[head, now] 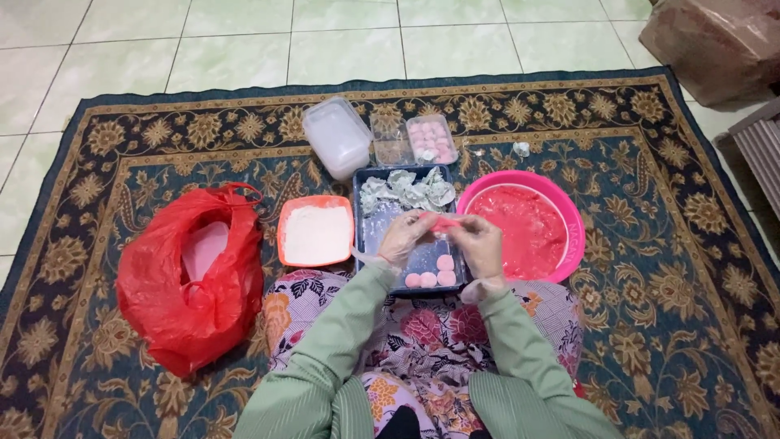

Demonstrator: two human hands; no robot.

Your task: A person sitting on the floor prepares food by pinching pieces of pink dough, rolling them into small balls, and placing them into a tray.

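Observation:
My left hand (404, 236) and my right hand (479, 244), both in thin clear plastic gloves, meet over a dark rectangular tray (360, 213). Between their fingertips they pinch a small piece of pink dough (443, 223). Three pink dough balls (432, 276) lie at the tray's near end, and crumpled pale wrappers (406, 192) fill its far end. A pink basin (575, 236) of red-pink dough sits just right of my right hand. An orange container of white flour (316, 232) sits left of the tray.
A red plastic bag (191, 280) lies open at the left on the patterned carpet (650, 244). Beyond the tray stand a clear lidded box (336, 135) and a clear box of pink balls (432, 138). A cardboard box (715, 45) stands on the tiled floor at top right.

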